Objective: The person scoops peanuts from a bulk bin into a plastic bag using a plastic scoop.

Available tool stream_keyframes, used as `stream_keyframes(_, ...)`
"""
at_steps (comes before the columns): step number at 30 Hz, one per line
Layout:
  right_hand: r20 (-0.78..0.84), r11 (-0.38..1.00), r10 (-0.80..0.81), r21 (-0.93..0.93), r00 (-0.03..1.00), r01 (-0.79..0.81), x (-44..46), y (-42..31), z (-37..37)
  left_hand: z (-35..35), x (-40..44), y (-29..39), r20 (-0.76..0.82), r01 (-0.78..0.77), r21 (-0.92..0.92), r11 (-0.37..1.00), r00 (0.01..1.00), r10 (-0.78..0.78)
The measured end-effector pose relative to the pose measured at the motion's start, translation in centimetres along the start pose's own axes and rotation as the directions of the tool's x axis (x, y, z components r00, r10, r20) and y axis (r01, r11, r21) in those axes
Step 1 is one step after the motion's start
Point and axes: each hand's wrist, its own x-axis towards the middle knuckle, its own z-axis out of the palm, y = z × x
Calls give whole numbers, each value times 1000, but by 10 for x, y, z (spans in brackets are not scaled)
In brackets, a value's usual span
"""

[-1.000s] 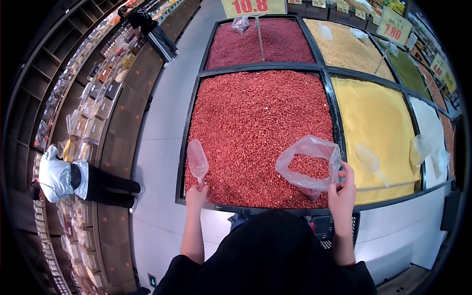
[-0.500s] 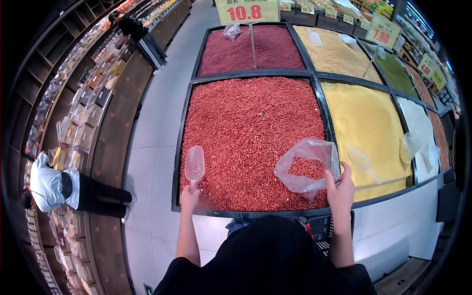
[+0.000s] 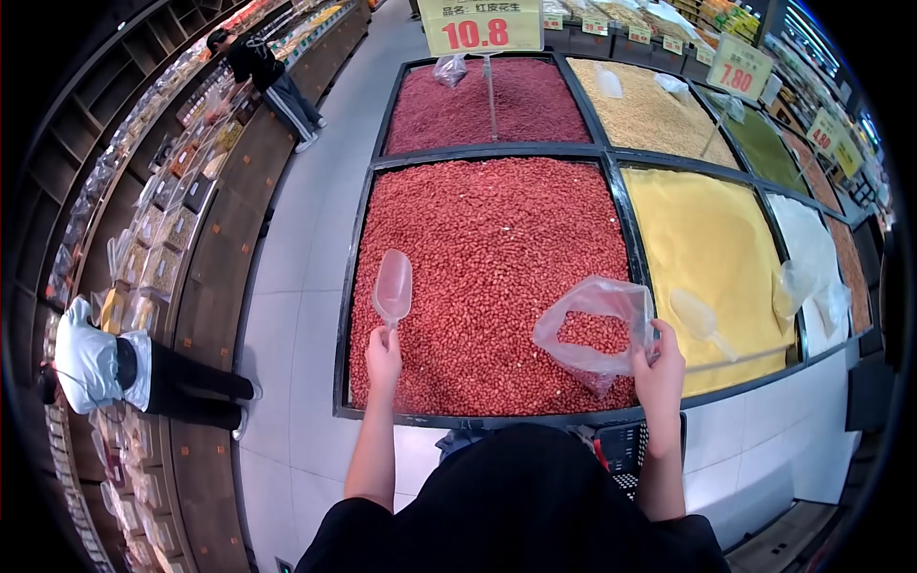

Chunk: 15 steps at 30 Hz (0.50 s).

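Observation:
Red-skinned peanuts [image 3: 492, 258] fill the large black-framed bin in front of me. Over its left side, my left hand [image 3: 383, 361] is closed round the handle of a clear plastic scoop [image 3: 393, 286], whose blade points away from me. At the bin's right front corner, my right hand [image 3: 659, 368] pinches the rim of a clear plastic bag [image 3: 573, 355]. The bag's mouth gapes over the peanuts, and some peanuts show through it. Whether any lie in the bag's bottom is hard to tell.
A bin of yellow grain [image 3: 702, 258] with another scoop [image 3: 702, 323] adjoins on the right. Behind stand a dark red bin [image 3: 535, 105] and a price sign [image 3: 482, 29]. A black basket [image 3: 623, 447] is near my body. Two people stand at the left shelves.
My left hand has moved forward, away from the bin's front edge, with the scoop. My right fingers have closed more on the bag's rim. The view has shifted slightly.

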Motion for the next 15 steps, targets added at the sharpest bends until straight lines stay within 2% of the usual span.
stream_keyframes(3, -5, 1000, 7, 6, 1000, -7, -3, 1, -3, 14, 2, 12, -7, -3, 111, 994, 1000, 4)
stream_keyframes(7, -15, 999, 24, 30, 1000, -24, -6, 4, -3, 28, 4, 11, 3, -29, 2, 1000, 1000, 29)
stream_keyframes(11, -34, 998, 24, 54, 999, -22, -7, 11, 1, 30, 5, 10, 23, -29, -14, 999, 999, 29)
stream_keyframes(15, 13, 994, 74, 77, 997, -74, -8, 5, -1, 28, 1, 15, 39, -7, -44, 999, 999, 9)
